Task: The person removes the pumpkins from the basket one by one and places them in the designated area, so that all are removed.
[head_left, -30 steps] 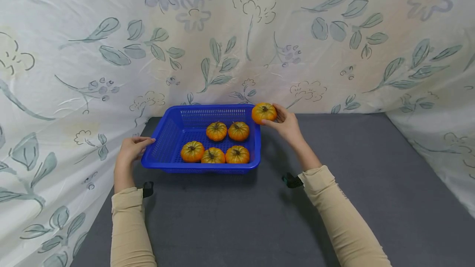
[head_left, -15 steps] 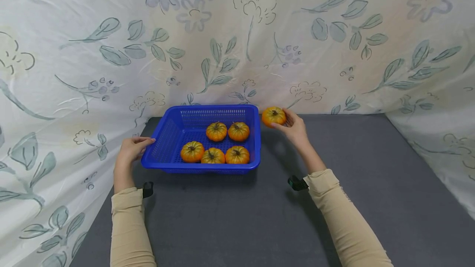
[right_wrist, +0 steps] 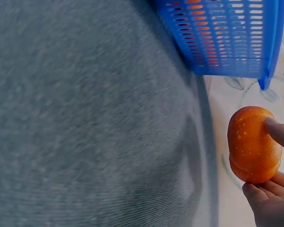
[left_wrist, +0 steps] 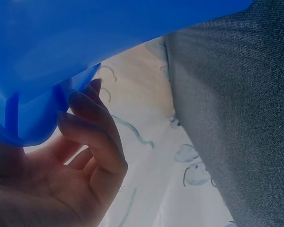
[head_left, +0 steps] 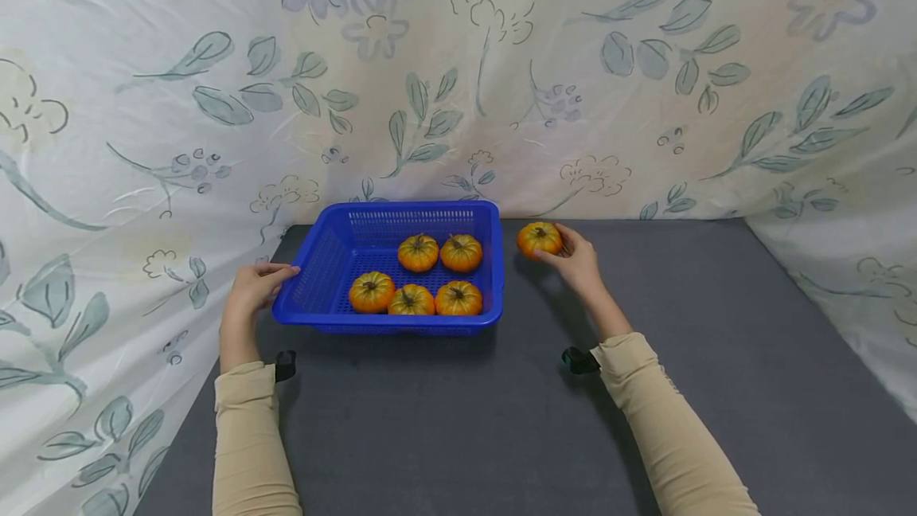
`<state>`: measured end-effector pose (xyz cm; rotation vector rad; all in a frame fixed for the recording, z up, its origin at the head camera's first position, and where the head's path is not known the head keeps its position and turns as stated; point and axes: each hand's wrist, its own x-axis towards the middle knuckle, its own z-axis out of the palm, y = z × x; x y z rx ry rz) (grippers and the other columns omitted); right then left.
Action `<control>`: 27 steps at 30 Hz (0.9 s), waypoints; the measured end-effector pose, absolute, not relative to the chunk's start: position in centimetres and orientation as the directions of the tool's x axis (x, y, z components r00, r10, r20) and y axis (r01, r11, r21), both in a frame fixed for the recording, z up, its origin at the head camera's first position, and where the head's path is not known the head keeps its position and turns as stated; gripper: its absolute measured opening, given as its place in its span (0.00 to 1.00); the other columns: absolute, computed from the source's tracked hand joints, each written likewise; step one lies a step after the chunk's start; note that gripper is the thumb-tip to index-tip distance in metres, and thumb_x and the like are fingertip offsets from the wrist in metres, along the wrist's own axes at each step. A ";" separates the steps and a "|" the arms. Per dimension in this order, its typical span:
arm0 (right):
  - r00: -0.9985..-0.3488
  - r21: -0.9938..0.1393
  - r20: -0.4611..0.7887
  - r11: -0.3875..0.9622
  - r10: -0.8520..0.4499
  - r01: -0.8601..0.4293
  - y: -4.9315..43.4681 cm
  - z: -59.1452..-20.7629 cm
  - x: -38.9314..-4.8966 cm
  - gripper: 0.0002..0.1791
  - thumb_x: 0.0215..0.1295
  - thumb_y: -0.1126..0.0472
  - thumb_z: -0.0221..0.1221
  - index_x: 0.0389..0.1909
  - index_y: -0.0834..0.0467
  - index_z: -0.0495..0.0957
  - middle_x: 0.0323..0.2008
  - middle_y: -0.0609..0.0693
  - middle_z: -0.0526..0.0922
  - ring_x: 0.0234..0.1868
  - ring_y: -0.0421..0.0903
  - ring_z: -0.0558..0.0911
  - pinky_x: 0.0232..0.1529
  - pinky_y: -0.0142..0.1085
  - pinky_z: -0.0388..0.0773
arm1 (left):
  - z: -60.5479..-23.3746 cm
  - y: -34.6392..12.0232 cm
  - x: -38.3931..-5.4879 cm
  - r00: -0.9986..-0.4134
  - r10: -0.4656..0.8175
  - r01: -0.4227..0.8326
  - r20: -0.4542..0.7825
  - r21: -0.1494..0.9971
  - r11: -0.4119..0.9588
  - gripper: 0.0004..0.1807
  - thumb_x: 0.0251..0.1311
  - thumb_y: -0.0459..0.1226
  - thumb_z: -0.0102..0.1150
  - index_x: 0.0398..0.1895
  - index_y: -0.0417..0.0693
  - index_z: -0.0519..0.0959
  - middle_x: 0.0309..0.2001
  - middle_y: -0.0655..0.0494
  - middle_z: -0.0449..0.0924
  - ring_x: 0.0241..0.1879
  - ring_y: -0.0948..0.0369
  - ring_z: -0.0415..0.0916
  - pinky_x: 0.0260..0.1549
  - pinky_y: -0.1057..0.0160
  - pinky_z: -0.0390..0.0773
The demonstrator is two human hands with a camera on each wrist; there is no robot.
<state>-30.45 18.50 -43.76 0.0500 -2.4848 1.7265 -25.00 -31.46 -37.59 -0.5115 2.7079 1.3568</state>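
Observation:
A small orange pumpkin (head_left: 540,240) is pinched between the thumb and fingers of my right hand (head_left: 579,263), just right of the basket. In the right wrist view the smooth underside of this pumpkin (right_wrist: 253,144) shows, with the thumb on one side and fingertips on the other. My left hand (head_left: 251,291) grips the left rim of the blue plastic basket (head_left: 387,322). The left wrist view has curled fingers (left_wrist: 92,137) under the basket's rim (left_wrist: 26,135). Inside the basket lie several similar pumpkins, among them one at the front left (head_left: 372,293) and one at the back right (head_left: 461,253).
The basket stands on a dark grey table (head_left: 458,420) near its back edge. A white cloth (head_left: 544,86) with flower and leaf prints hangs behind and along both sides. A black wrist strap piece (head_left: 579,361) juts from the right sleeve.
My right hand has carried the pumpkin from over the basket's back right corner outward to the right and lower. The left hand and the basket have stayed in place.

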 end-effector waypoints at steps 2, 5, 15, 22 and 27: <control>-0.994 -0.931 0.105 0.355 0.040 -0.084 18.7 -44.2 -30.5 0.42 0.63 0.62 0.64 0.73 0.66 0.54 0.74 0.63 0.58 0.75 0.56 0.59 0.71 0.47 0.62 | -37.6 -31.5 -25.0 -0.941 -0.266 -0.328 -0.211 0.768 0.550 0.33 0.68 0.51 0.52 0.64 0.33 0.70 0.65 0.34 0.69 0.57 0.46 0.74 0.40 0.66 0.80; -0.995 -0.931 0.090 0.358 0.044 -0.068 19.0 -44.8 -30.6 0.42 0.63 0.63 0.64 0.74 0.66 0.54 0.74 0.63 0.58 0.75 0.56 0.59 0.71 0.47 0.62 | -37.6 -31.4 -25.0 -0.939 -0.269 -0.331 -0.214 0.771 0.544 0.33 0.68 0.51 0.52 0.64 0.33 0.70 0.65 0.34 0.68 0.58 0.46 0.73 0.43 0.64 0.80; -0.997 -0.922 0.055 0.385 0.048 -0.032 19.5 -46.0 -30.4 0.42 0.63 0.63 0.64 0.73 0.67 0.54 0.73 0.65 0.58 0.75 0.58 0.60 0.71 0.48 0.62 | -37.7 -31.4 -25.0 -0.938 -0.272 -0.334 -0.216 0.773 0.539 0.33 0.67 0.52 0.53 0.64 0.34 0.70 0.65 0.35 0.69 0.55 0.50 0.75 0.36 0.70 0.77; -0.999 -0.927 0.021 0.376 0.049 -0.001 19.6 -46.4 -30.3 0.42 0.64 0.63 0.63 0.74 0.65 0.52 0.74 0.63 0.56 0.75 0.57 0.58 0.72 0.48 0.62 | -37.8 -31.5 -25.1 -0.938 -0.276 -0.333 -0.211 0.775 0.537 0.33 0.67 0.52 0.53 0.64 0.34 0.70 0.65 0.34 0.69 0.56 0.49 0.74 0.35 0.72 0.76; -0.999 -0.927 0.028 0.375 0.037 -0.012 19.8 -46.5 -30.4 0.43 0.64 0.63 0.63 0.74 0.66 0.52 0.74 0.64 0.56 0.75 0.57 0.58 0.72 0.48 0.62 | -37.9 -31.6 -25.2 -0.934 -0.284 -0.341 -0.216 0.775 0.533 0.33 0.68 0.51 0.53 0.64 0.34 0.70 0.64 0.35 0.69 0.56 0.48 0.74 0.38 0.68 0.78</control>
